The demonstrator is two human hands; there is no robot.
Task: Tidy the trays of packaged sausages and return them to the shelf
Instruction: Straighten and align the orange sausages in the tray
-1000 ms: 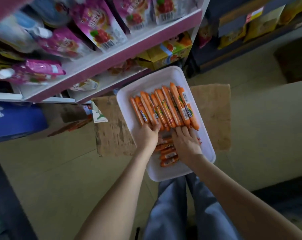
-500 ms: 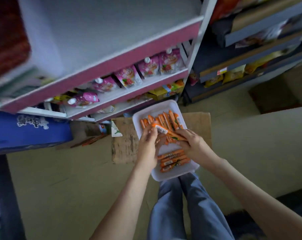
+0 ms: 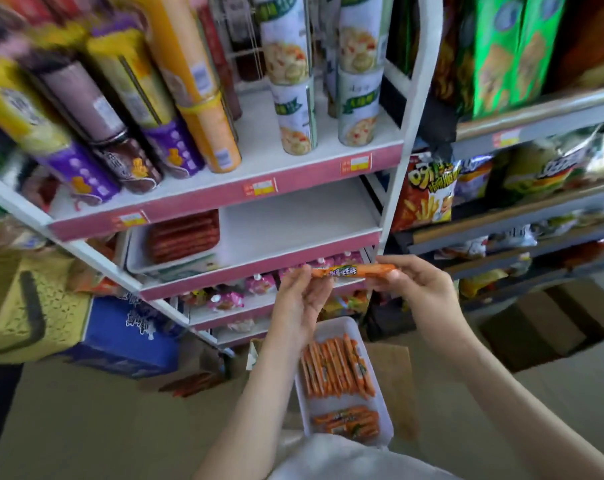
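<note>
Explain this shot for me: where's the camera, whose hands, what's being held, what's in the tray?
There is no robot here. A person works bare-handed, and the single picture comes from a wide-angle camera worn on their head, looking forward and down. That is why the shelves bend and both forearms enter from the bottom.

The left hand pinches one end of an orange packaged sausage. The right hand grips the other end, holding it level in front of the pink-edged shelf.

Below, a white tray appears to rest on a cardboard box. It holds a neat row of orange sausages and a smaller pile nearer the person.

On the shelf sits another tray of dark red sausages, with bare space beside it.
</note>
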